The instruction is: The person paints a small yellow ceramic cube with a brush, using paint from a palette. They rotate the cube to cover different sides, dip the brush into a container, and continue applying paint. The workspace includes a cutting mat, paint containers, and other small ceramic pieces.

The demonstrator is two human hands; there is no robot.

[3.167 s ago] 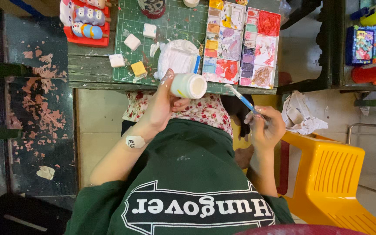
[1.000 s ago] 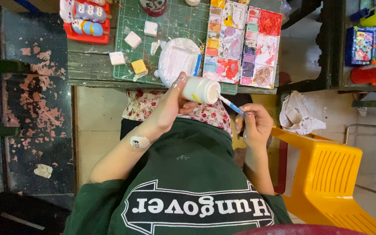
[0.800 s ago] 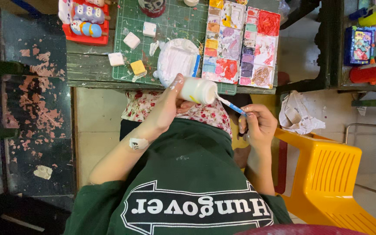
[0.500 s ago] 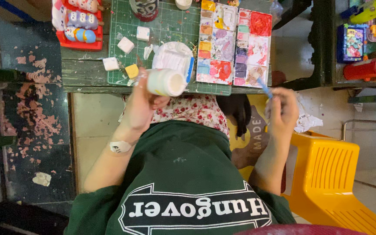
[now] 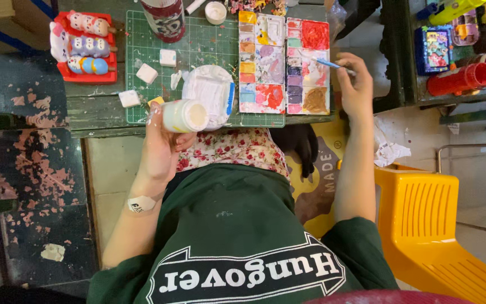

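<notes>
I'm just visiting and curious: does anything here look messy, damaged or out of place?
Yes. The dark floor left of the table is badly flaked, showing pinkish patches, and a crumpled white paper lies beside the yellow chair.

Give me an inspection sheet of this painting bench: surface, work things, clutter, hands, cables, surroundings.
Surface: green cutting mat on a worn dark table.
Job's things: white cylinder piece; thin brush over the paint palette.
Clutter: small white blocks, white plate, red tray of painted figures, dark can.
Grippers: left hand holds the cylinder; right hand holds the brush.
Cables: nothing seen.
Surroundings: yellow plastic chair, shelf of toys.
</notes>
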